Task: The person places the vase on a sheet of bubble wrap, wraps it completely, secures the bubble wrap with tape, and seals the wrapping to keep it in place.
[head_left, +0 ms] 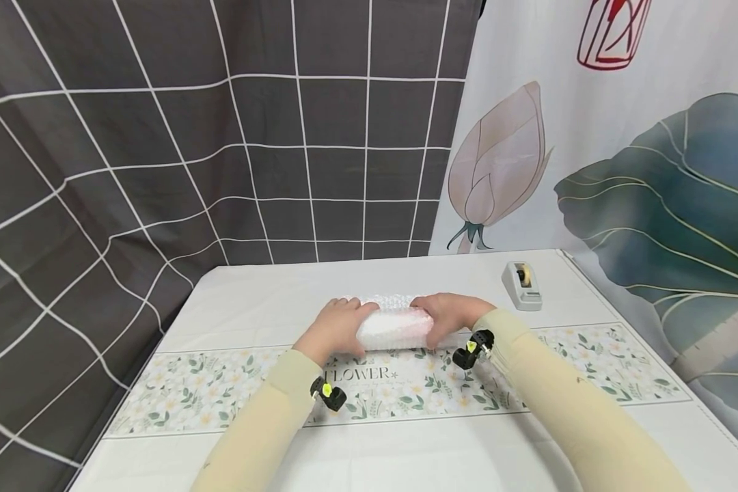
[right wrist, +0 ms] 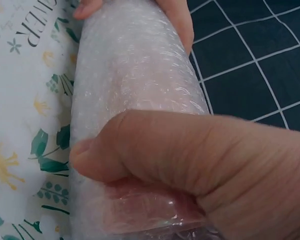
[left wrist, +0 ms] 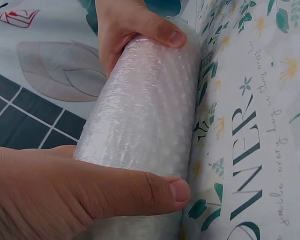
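A bundle rolled in clear bubble wrap (head_left: 396, 326) lies crosswise on the table, over the flowered band of the cloth. My left hand (head_left: 339, 326) grips its left end, thumb (left wrist: 177, 192) laid along the near side and fingers over the far side. Around the right end curls my right hand (head_left: 445, 316), its thumb (right wrist: 87, 157) pressed on the near side. Something pinkish shows through the layers near the right hand in the right wrist view; what it is stays hidden by the wrap.
At the back right of the table stands a grey-white tape dispenser (head_left: 522, 285) with a yellowish roll. The white tablecloth (head_left: 270, 301) carries a printed flower band. Behind hang a dark grid curtain (head_left: 332, 171) and a white curtain with lotus prints (head_left: 498, 157).
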### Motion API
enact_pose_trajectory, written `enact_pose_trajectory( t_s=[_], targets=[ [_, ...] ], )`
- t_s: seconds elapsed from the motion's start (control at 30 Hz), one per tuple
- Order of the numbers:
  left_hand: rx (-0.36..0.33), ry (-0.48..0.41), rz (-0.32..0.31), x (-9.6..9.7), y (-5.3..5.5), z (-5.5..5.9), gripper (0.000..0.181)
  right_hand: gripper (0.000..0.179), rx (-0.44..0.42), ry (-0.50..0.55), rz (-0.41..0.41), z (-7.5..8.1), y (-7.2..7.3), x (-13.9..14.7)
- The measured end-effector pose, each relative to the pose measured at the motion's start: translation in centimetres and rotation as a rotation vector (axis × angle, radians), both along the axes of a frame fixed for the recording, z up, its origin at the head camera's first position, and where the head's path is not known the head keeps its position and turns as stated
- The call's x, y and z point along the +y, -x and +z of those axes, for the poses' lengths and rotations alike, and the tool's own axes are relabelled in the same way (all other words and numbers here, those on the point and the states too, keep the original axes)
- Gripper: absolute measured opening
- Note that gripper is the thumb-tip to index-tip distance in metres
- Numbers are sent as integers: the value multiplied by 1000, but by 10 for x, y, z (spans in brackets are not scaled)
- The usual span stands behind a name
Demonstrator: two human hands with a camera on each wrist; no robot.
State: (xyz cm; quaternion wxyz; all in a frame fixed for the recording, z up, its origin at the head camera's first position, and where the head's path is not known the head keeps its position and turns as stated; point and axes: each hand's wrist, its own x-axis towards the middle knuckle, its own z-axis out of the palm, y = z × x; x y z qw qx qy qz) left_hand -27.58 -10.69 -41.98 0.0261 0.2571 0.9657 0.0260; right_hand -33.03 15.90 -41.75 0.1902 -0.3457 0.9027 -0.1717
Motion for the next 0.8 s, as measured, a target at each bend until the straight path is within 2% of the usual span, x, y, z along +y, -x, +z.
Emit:
enact_pose_trajectory(
  t_s=[0.17, 0.33, 0.6, 0.8],
  targets=[
    [37, 4, -11, 1, 2, -3, 100, 76, -101, 37, -52, -2, 5, 1],
    [69, 8, -10, 0, 3, -6, 101, 76, -143, 66, -62, -3, 7, 1],
    [108, -10, -19, 1, 2, -6, 93, 79, -122, 85, -75, -6, 6, 2],
    [91, -18, -10, 0, 4, -8, 91, 89, -110, 87, -66, -4, 0, 5]
  ],
)
